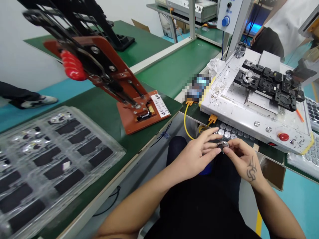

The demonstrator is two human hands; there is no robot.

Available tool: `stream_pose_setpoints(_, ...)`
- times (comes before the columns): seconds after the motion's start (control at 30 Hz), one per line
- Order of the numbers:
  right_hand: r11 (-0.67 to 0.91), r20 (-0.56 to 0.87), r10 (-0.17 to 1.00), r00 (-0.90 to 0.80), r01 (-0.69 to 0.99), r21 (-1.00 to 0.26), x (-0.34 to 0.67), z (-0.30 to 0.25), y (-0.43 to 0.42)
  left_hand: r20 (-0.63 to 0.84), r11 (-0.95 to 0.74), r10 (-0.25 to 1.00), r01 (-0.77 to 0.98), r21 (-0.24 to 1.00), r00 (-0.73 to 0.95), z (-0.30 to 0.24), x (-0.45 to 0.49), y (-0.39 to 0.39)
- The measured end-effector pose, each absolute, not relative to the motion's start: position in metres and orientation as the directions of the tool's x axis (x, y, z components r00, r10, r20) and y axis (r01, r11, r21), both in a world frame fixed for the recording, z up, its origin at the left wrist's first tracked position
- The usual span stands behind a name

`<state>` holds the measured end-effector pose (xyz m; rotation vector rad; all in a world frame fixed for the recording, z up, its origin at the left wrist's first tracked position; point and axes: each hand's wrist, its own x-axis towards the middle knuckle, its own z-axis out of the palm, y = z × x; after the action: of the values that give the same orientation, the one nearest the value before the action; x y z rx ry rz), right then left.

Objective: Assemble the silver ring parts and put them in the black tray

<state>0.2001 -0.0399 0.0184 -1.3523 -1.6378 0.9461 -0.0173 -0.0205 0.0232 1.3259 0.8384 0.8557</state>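
Note:
A small shiny round metal part (223,145) is held above my lap, between both hands. My left hand (195,154) has its thumb and a finger at the part's left side, while its other fingers stretch out. On the opposite side, my right hand (245,161) pinches the part between thumb and fingertips. The fingers hide some of it, so its exact kind cannot be made out. Just beyond my hands, a tray of round silver discs (227,134) lies beneath the front of a white machine (229,111).
Left stands a red-brown press (139,116) with a red handle (73,66). A clear plastic tray (99,127) holds several shiny parts on the green bench. Black fixtures (267,83) and a red button (283,136) are on the machine. A yellow cable (185,122) hangs nearby. Another person (286,30) is behind.

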Motion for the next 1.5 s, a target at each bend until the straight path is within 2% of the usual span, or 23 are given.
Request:
stream_pose_setpoints(0.1, -0.036, -0.04, 0.999, -0.026, 0.154, -0.987, 0.19, 0.016, -0.037, -0.096, 0.162, 0.937, -0.174, 0.971, 0.336, 0.02, -0.012, -0.023)
stream_pose_setpoints(0.23, -0.096, -0.097, 0.993, -0.07, 0.005, -0.995, 0.179, 0.014, -0.037, -0.112, 0.16, 0.945, -0.137, 0.978, 0.308, 0.019, -0.01, -0.027)
stream_pose_setpoints(0.4, -0.078, -0.082, 0.991, -0.103, 0.037, -0.996, 0.18, 0.021, -0.038, -0.066, 0.1, 0.954, -0.104, 0.99, 0.294, 0.027, -0.015, -0.03)
stream_pose_setpoints(0.6, -0.12, -0.128, 0.986, -0.111, 0.07, -0.99, 0.181, 0.025, -0.038, -0.077, 0.111, 0.965, -0.124, 0.986, 0.252, 0.027, -0.014, -0.034)
stream_pose_setpoints(0.8, -0.136, -0.144, 0.983, -0.11, 0.076, -0.988, 0.178, 0.026, -0.038, -0.112, 0.165, 0.952, -0.17, 0.972, 0.284, 0.031, -0.017, -0.035)
stream_pose_setpoints(1.13, -0.069, -0.08, 0.994, -0.081, 0.132, -0.989, 0.174, 0.027, -0.039, -0.074, 0.12, 0.963, -0.169, 0.978, 0.257, 0.032, -0.014, -0.034)
stream_pose_setpoints(1.23, 0.047, 0.02, 0.989, -0.146, 0.184, -0.982, 0.178, 0.025, -0.034, -0.057, 0.091, 0.969, -0.13, 0.987, 0.24, 0.034, -0.018, -0.03)
stream_pose_setpoints(1.3, 0.23, 0.157, 0.95, -0.27, 0.265, -0.936, 0.182, 0.025, -0.027, -0.049, 0.07, 0.973, -0.089, 0.994, 0.226, 0.036, -0.022, -0.029)
stream_pose_setpoints(1.4, 0.551, 0.336, 0.794, -0.507, 0.367, -0.749, 0.183, 0.029, -0.011, -0.023, 0.026, 0.98, -0.011, 1.0, 0.199, 0.039, -0.03, -0.031)
stream_pose_setpoints(1.5, 0.742, 0.45, 0.641, -0.622, 0.353, -0.569, 0.172, 0.032, 0.008, 0.032, -0.051, 0.985, 0.109, 0.993, 0.169, 0.051, -0.047, -0.033)
